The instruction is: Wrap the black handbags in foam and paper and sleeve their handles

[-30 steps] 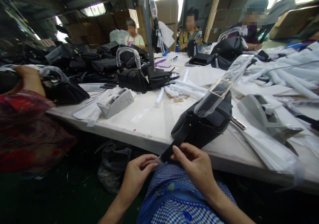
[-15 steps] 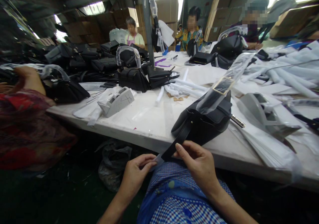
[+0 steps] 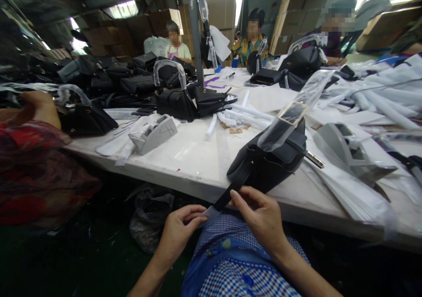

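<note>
Bag (image 3: pixel 268 158) sits on table (image 3: pixel 194 165) at near edge, strap (image 3: pixel 234 188) running down past it. Right hand (image 3: pixel 262 213) grips strap between thumb and fingers; left hand (image 3: pixel 181 231) pinches clear film (image 3: pixel 211 213) at strap's end. Grey dispenser (image 3: pixel 351 154) right of bag.

Smooth leather-look bag (image 3: pixel 263 167), glossy plastic wrap (image 3: pixel 311 92)

More clear film (image 3: pixel 210 215) showing now (only slightly) between left hand (image 3: pixel 180 229) and black strap (image 3: pixel 237 182).
</note>
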Action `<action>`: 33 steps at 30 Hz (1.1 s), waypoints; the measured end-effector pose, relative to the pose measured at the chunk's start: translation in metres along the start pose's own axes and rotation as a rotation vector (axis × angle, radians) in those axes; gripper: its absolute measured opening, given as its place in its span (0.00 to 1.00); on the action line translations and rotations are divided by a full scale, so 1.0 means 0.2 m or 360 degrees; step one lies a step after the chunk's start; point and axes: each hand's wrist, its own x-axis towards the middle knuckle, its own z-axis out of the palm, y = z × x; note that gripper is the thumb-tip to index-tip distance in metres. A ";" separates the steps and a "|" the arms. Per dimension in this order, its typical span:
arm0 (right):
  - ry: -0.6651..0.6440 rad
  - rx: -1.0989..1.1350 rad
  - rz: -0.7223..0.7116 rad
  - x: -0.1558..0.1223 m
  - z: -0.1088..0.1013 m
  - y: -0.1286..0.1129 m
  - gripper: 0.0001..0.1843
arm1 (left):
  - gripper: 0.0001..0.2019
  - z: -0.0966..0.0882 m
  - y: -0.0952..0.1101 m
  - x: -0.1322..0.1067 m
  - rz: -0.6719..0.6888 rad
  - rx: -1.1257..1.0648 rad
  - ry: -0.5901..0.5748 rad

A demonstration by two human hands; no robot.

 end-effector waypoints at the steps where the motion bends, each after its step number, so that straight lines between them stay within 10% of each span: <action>1: -0.0006 0.0000 0.0004 0.00 0.00 0.00 0.12 | 0.13 0.00 0.00 0.00 0.0001 -0.0009 -0.0013; 16: 0.0043 -0.0232 -0.0150 0.00 -0.07 0.07 0.15 | 0.18 0.17 0.13 0.09 -0.0011 -0.0271 -0.0174; 33: 0.0026 -0.0003 0.0125 0.14 -0.07 -0.05 0.16 | 0.14 0.30 0.43 0.37 0.0474 -0.0030 -0.0237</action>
